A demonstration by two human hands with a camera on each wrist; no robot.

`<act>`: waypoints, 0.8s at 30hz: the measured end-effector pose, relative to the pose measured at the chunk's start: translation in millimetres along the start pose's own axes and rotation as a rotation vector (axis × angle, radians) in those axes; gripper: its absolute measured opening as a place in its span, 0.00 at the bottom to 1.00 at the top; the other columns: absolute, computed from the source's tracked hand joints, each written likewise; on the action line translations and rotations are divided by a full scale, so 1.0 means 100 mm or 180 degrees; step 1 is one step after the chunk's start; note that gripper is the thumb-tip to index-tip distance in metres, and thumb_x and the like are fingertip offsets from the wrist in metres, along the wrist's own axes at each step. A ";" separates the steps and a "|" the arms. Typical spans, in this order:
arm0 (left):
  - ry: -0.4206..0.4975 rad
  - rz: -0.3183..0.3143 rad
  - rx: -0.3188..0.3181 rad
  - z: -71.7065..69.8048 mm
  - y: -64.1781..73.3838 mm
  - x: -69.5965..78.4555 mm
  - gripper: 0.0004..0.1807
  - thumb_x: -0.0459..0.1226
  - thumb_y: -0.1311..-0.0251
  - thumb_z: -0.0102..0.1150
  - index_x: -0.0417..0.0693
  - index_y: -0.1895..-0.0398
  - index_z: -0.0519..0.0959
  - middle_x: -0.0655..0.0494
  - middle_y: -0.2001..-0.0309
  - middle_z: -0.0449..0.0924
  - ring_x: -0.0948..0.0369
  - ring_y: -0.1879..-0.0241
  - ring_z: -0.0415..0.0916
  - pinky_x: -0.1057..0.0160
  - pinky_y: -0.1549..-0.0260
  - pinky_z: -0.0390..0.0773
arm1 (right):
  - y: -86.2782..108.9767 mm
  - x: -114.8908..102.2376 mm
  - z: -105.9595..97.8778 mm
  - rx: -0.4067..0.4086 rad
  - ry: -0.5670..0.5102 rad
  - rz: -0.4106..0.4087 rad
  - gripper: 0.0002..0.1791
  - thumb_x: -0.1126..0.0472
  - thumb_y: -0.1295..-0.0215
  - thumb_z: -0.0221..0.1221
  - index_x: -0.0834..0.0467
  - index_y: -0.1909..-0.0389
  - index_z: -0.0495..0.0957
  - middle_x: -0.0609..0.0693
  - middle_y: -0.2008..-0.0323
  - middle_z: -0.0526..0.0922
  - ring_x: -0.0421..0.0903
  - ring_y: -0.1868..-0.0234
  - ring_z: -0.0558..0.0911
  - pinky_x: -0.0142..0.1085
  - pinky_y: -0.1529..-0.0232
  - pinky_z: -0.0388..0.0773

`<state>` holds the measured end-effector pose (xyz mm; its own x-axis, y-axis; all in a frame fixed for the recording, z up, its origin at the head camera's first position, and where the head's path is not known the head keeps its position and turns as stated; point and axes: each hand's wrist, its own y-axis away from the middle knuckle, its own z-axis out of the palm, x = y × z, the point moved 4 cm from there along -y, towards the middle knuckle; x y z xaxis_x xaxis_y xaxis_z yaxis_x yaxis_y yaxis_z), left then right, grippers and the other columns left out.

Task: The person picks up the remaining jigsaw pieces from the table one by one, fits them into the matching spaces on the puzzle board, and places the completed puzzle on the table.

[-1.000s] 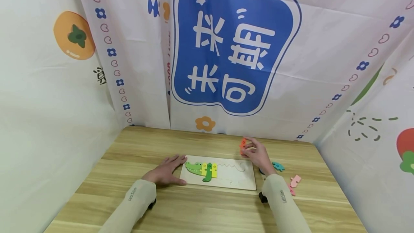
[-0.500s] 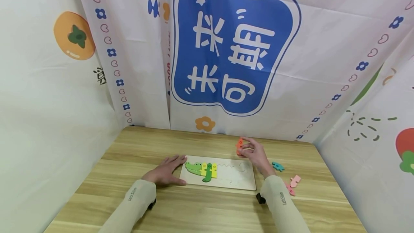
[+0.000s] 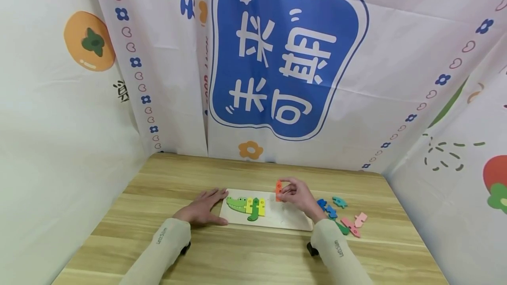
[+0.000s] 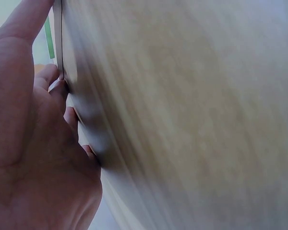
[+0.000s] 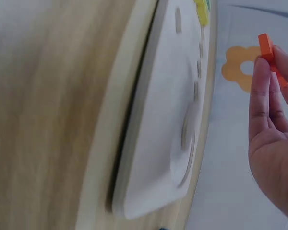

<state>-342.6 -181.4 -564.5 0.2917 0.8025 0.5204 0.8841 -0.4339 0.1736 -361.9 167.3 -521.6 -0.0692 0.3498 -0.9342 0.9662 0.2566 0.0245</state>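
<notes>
My right hand pinches an orange puzzle piece between thumb and fingers, over the back part of a pale wooden puzzle board. In the right wrist view the orange piece shows raised above the board. A green crocodile head piece lies in the board's left part, followed by yellow, green and yellow body pieces. The board's right part shows bare recesses. My left hand rests at the board's left end, fingers and thumb spread along the edge.
Right of the board lie loose puzzle pieces: blue ones, a teal one, a green one partly behind the right sleeve, and pink ones. Printed cloth hangs behind the wooden table.
My right hand has carried the orange piece left and slightly nearer, from behind the board's right end to over the board. More loose pieces now show. The left hand stays put.
</notes>
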 end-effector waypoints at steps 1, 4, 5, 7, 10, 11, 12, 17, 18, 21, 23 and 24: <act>-0.0005 0.0001 0.0002 0.00 0.00 0.00 0.60 0.68 0.50 0.71 0.62 0.16 0.55 0.48 0.16 0.47 0.36 0.18 0.40 0.28 0.25 0.49 | 0.01 0.00 0.04 -0.0066 0.0018 -0.0002 0.31 0.66 0.35 0.70 0.56 0.31 0.75 0.55 0.59 0.87 0.46 0.62 0.87 0.47 0.54 0.88; -0.0003 0.0004 -0.0001 0.00 0.00 0.00 0.60 0.68 0.50 0.71 0.61 0.16 0.56 0.48 0.16 0.47 0.36 0.18 0.40 0.28 0.25 0.49 | 0.02 -0.01 0.15 -0.0225 0.0074 0.0015 0.31 0.65 0.37 0.71 0.58 0.32 0.75 0.56 0.58 0.86 0.46 0.62 0.87 0.43 0.57 0.88; 0.0004 0.0003 -0.0002 -0.01 0.00 0.00 0.60 0.68 0.50 0.71 0.61 0.17 0.56 0.48 0.16 0.47 0.36 0.18 0.40 0.27 0.25 0.49 | 0.03 -0.01 0.18 -0.0251 0.0098 0.0019 0.31 0.65 0.37 0.72 0.58 0.33 0.76 0.56 0.58 0.86 0.45 0.62 0.86 0.42 0.58 0.88; 0.0015 0.0005 -0.0005 -0.01 0.00 0.01 0.60 0.68 0.50 0.71 0.61 0.17 0.56 0.48 0.16 0.47 0.36 0.18 0.40 0.27 0.25 0.48 | 0.04 -0.01 0.23 -0.0288 0.0135 0.0026 0.30 0.64 0.39 0.73 0.59 0.35 0.77 0.56 0.58 0.85 0.45 0.62 0.85 0.40 0.60 0.86; 0.0018 0.0018 -0.0002 -0.02 0.01 0.02 0.59 0.67 0.49 0.72 0.61 0.16 0.56 0.48 0.16 0.47 0.35 0.18 0.40 0.27 0.25 0.48 | 0.05 -0.01 0.30 -0.0299 0.0235 0.0031 0.28 0.65 0.40 0.74 0.58 0.38 0.78 0.55 0.59 0.85 0.44 0.63 0.85 0.38 0.60 0.84; 0.0016 0.0022 -0.0002 -0.02 0.01 0.03 0.59 0.67 0.49 0.72 0.60 0.16 0.56 0.48 0.16 0.47 0.35 0.18 0.40 0.27 0.25 0.48 | 0.05 0.00 0.31 -0.0305 0.0258 0.0042 0.28 0.65 0.40 0.74 0.58 0.39 0.79 0.55 0.60 0.85 0.44 0.63 0.84 0.38 0.60 0.84; 0.0013 0.0023 -0.0003 -0.03 0.01 0.03 0.59 0.66 0.49 0.72 0.60 0.16 0.56 0.48 0.16 0.47 0.35 0.18 0.40 0.27 0.26 0.48 | 0.05 0.00 0.33 -0.0306 0.0295 0.0062 0.27 0.65 0.41 0.74 0.57 0.40 0.79 0.54 0.60 0.85 0.44 0.63 0.84 0.37 0.59 0.83; 0.0013 0.0033 -0.0004 -0.02 0.01 0.03 0.59 0.66 0.48 0.72 0.60 0.16 0.56 0.50 0.15 0.47 0.36 0.18 0.40 0.28 0.25 0.48 | 0.05 0.05 0.38 -0.0272 0.0483 0.0229 0.24 0.66 0.42 0.75 0.55 0.44 0.81 0.51 0.61 0.85 0.44 0.61 0.82 0.38 0.58 0.81; 0.0015 0.0031 -0.0004 -0.01 0.01 0.02 0.59 0.66 0.49 0.72 0.60 0.16 0.56 0.50 0.15 0.47 0.36 0.18 0.40 0.28 0.25 0.48 | 0.05 0.06 0.39 -0.0264 0.0516 0.0262 0.23 0.66 0.42 0.75 0.54 0.45 0.82 0.51 0.61 0.85 0.45 0.60 0.82 0.38 0.57 0.81; 0.0026 0.0008 0.0002 -0.01 0.01 0.01 0.59 0.66 0.49 0.72 0.61 0.16 0.56 0.48 0.16 0.47 0.36 0.18 0.39 0.27 0.25 0.48 | 0.05 0.09 0.41 -0.0280 0.0536 0.0309 0.23 0.66 0.42 0.75 0.55 0.46 0.81 0.52 0.61 0.85 0.45 0.61 0.82 0.37 0.60 0.81; 0.0033 -0.0010 0.0001 -0.01 0.01 0.01 0.59 0.66 0.49 0.72 0.62 0.16 0.56 0.47 0.16 0.46 0.35 0.18 0.39 0.27 0.26 0.49 | 0.05 0.10 0.42 -0.0303 0.0541 0.0320 0.23 0.66 0.42 0.75 0.56 0.45 0.81 0.52 0.62 0.84 0.45 0.62 0.82 0.36 0.61 0.81; 0.0033 -0.0015 0.0000 -0.01 0.01 0.01 0.59 0.67 0.49 0.72 0.62 0.16 0.56 0.46 0.16 0.46 0.35 0.18 0.39 0.27 0.26 0.49 | 0.04 0.11 0.43 -0.0315 0.0533 0.0320 0.23 0.66 0.41 0.74 0.56 0.45 0.81 0.52 0.62 0.84 0.45 0.62 0.82 0.36 0.62 0.81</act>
<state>-341.5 -181.6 -563.3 0.2838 0.8002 0.5284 0.8855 -0.4302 0.1759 -347.8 133.5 -546.6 -0.0222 0.5208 -0.8534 0.9418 0.2973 0.1570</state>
